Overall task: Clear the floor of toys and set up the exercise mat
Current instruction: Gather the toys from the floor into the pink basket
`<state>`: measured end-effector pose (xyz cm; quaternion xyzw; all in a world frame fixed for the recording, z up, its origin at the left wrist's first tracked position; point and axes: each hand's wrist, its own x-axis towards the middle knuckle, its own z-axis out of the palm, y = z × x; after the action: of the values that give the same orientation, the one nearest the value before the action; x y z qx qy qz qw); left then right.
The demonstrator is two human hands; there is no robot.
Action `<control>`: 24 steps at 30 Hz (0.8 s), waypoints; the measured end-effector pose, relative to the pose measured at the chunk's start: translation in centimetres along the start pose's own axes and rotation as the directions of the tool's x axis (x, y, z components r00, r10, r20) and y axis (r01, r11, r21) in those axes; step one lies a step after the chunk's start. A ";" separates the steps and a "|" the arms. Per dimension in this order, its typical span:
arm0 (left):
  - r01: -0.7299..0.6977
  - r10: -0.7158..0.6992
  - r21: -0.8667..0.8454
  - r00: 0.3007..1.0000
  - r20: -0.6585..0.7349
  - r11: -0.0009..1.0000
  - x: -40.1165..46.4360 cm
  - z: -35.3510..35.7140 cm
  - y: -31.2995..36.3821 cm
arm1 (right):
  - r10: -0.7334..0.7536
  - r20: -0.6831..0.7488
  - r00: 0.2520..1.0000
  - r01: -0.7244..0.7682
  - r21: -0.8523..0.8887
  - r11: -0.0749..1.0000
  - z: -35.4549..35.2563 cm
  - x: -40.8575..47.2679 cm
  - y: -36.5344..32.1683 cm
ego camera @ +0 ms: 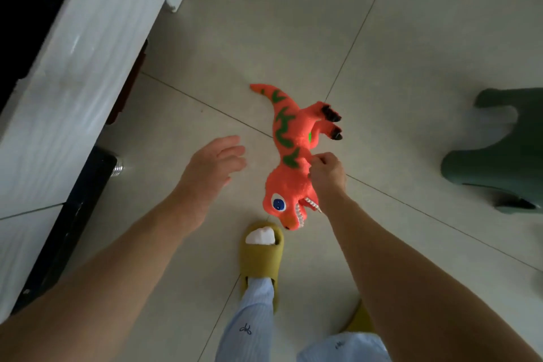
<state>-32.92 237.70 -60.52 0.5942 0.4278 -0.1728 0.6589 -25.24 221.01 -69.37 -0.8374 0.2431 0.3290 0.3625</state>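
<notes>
seen from above, an orange toy dinosaur (289,153) with green stripes lies on its side on the pale tiled floor (411,38), head near a yellow slipper (261,253). the right hand (326,170) pinches it at the neck with curled fingers; the left hand (211,164) hovers beside it, fingers relaxed and apart, holding nothing. it looks light, hollow and slightly squashy, so the thick neck or body should give a surer hold than the thin tail.

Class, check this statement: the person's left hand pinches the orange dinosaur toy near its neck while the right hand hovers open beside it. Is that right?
Not quite: the hands are swapped. In the head view, the right hand pinches the orange dinosaur toy near its neck, while the left hand hovers open beside it, fingers spread and holding nothing.
</notes>
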 end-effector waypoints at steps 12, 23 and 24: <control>-0.168 0.137 0.151 0.971 0.195 0.974 -10.2 9.6 13.7 | -0.182 -0.047 0.982 0.187 0.139 0.972 -24.4 -10.6 -3.5; -0.431 0.328 0.197 0.854 0.404 0.880 -24.6 17.3 27.6 | -0.363 -0.318 0.876 0.454 0.290 0.843 -43.1 -24.9 -8.4; -0.480 0.364 0.200 0.826 0.430 0.854 -26.0 17.9 28.9 | -0.369 -0.356 0.858 0.479 0.297 0.826 -44.8 -26.7 -8.6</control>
<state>-20.15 220.51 -23.44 0.7228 0.1181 -0.1946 0.6524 -20.68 196.45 -22.76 -0.8234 0.1565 0.0633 0.5419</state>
